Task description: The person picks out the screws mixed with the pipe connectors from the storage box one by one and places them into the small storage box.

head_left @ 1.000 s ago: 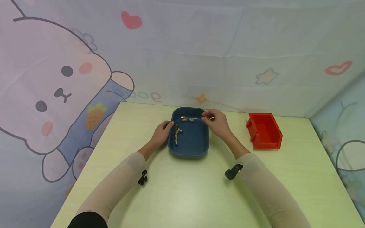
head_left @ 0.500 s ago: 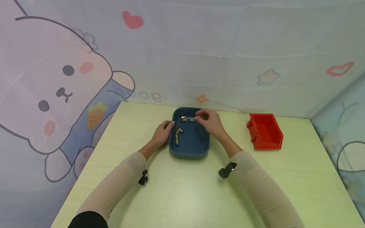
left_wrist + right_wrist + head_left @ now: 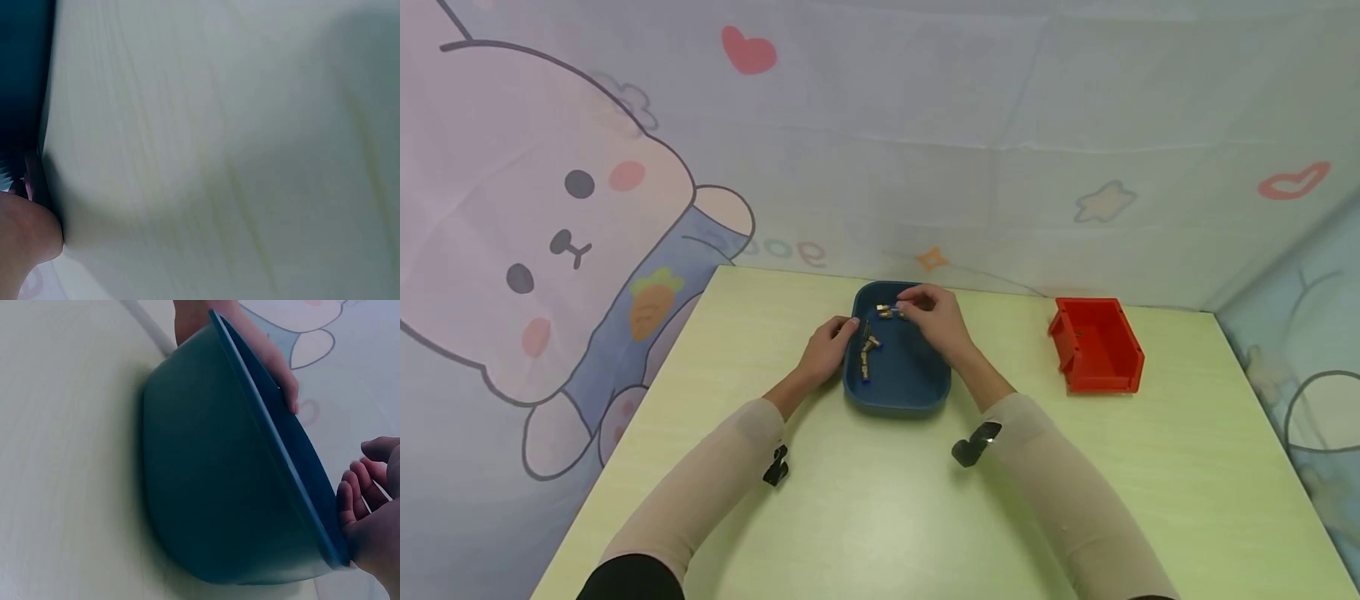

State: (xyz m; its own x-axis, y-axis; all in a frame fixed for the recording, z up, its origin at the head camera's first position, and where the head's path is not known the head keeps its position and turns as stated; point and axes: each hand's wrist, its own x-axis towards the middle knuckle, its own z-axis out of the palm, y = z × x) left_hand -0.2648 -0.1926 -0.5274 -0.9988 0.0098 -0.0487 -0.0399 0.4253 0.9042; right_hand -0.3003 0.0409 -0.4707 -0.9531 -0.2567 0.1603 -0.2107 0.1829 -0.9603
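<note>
A dark blue tray (image 3: 910,379) stands on the table with several small brass fittings (image 3: 865,365) inside, along its left side and far end. My left hand (image 3: 826,352) grips the tray's left rim, thumb over the edge and fingers outside. Above the far right part of the tray is my right hand (image 3: 934,318), its fingertips close to the brass fittings (image 3: 883,310) at the far end. In the right wrist view, the fingers of the right hand (image 3: 372,494) are loosely bent, and nothing shows between them. The left wrist view catches only a part of the left hand (image 3: 28,234).
To the right on the pale table (image 3: 880,517) is a red open-fronted bin (image 3: 1101,382), with a tiny brass-coloured piece (image 3: 1078,334) inside. A printed cloth (image 3: 880,150) hangs behind the table's far edge.
My right hand has moved left from the tray's right rim to over the fittings at the far end. The left hand has kept its hold on the rim.
</note>
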